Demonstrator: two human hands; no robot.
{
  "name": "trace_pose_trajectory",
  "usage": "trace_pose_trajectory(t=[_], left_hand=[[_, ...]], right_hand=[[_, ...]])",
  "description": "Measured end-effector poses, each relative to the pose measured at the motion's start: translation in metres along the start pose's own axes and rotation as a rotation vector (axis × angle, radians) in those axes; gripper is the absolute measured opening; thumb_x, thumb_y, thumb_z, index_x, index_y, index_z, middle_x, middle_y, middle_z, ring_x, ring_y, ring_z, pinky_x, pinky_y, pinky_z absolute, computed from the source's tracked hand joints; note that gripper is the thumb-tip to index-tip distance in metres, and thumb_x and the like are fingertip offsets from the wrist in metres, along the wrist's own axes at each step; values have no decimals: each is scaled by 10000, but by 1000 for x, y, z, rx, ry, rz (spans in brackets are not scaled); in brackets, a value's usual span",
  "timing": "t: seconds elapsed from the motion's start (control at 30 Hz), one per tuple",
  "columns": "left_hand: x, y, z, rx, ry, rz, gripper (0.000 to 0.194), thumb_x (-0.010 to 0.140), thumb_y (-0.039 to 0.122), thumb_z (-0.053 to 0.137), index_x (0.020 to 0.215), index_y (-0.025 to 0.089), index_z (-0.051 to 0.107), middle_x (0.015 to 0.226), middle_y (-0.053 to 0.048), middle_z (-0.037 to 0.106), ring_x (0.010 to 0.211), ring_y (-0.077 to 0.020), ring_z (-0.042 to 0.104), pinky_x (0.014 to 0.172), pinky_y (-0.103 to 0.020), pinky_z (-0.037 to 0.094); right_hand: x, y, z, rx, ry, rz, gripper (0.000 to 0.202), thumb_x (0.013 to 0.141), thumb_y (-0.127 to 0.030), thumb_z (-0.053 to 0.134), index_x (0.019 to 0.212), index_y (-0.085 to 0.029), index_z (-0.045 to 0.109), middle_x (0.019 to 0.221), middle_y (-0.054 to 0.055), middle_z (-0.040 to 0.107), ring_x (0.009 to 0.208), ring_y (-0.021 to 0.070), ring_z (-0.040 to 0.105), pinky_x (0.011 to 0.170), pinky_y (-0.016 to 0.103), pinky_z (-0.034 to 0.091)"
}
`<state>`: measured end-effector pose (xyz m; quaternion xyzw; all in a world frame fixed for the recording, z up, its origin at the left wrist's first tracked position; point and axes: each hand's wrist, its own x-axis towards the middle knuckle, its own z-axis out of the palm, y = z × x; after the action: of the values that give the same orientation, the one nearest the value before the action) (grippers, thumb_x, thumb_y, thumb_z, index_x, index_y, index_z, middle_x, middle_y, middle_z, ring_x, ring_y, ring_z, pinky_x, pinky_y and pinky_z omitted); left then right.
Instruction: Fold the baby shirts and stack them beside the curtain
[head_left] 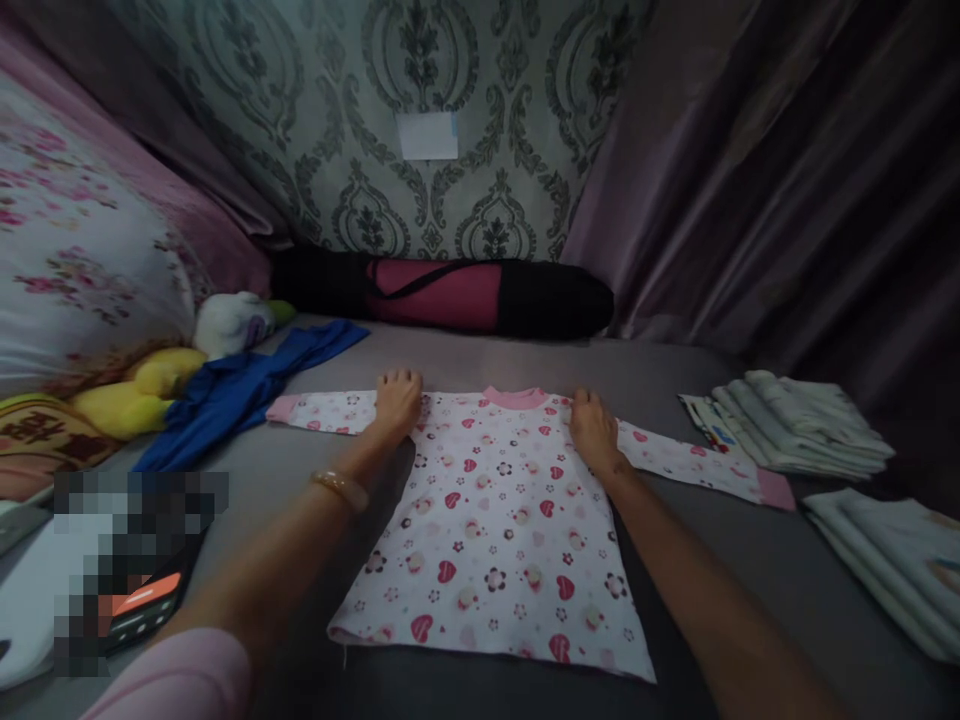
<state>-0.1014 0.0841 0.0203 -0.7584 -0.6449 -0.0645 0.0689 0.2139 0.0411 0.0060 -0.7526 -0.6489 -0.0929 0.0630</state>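
Note:
A long-sleeved child's shirt (510, 520), white with pink hearts and dark flowers, lies spread flat on the grey bed surface. Its pink collar points away from me and both sleeves reach out sideways to pink cuffs. My left hand (399, 400), with a bangle at the wrist, is closed on the cloth where the left-side sleeve joins the shoulder. At the opposite shoulder, my right hand (594, 428) grips the fabric with curled fingers. The fingertips of both hands are partly hidden.
Folded clothes stand in a stack (802, 425) and a nearer pile (892, 560) at right. A black and maroon bag (442, 295) lies along the wall. Leftward are a blue garment (247, 385), plush toys (232, 322) and a partly blurred dark device (154, 605).

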Motion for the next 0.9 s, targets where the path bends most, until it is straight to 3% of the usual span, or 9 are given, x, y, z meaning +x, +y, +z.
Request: trace_pose_trajectory(t=[0.13,0.23,0.37,0.53,0.77,0.9], left_hand=[[-16,18,8,-117,21,221,284,916,251,397,1097,140,584,1151,-155,598,1074,-270,552,929,-401,414],[-25,14,23,-266,-4,311,400,950,311,321,1231,103,517,1318,-166,524,1217,-222,495,1027,-333,379],[-33,-7,35,-302,-81,250,554,962,401,261,1392,71,375,1475,-164,393,1375,-228,341,1131,-365,267],[-44,-47,37,-184,-145,132,545,976,370,184,1410,96,367,1495,-155,369,1409,-248,281,1139,-450,227],[-62,-111,40,13,-120,-133,564,960,406,274,1377,41,378,1462,-246,370,1371,-341,325,1077,-520,282],[-66,-126,34,28,-120,-196,545,960,419,285,1304,23,431,1402,-246,438,1333,-343,375,1063,-470,305]], right_hand=[[-19,-4,1,-21,-4,-68,336,915,-76,304,1062,-82,605,1085,191,610,1017,269,568,848,342,413],[-32,6,10,28,18,-119,403,957,-195,284,1224,-51,550,1294,216,534,1169,289,500,970,378,374],[-44,30,22,75,-61,-18,619,967,-397,265,1427,14,324,1458,232,382,1352,307,334,1094,422,258],[-56,62,19,55,-214,93,727,957,-512,182,1469,-3,269,1534,202,254,1422,311,193,1141,458,148],[-73,104,11,18,-250,212,755,950,-526,125,1471,6,250,1541,201,232,1428,306,170,1133,480,163],[-81,133,9,-31,-222,277,721,957,-493,134,1459,3,281,1522,206,278,1409,314,221,1118,485,188]])
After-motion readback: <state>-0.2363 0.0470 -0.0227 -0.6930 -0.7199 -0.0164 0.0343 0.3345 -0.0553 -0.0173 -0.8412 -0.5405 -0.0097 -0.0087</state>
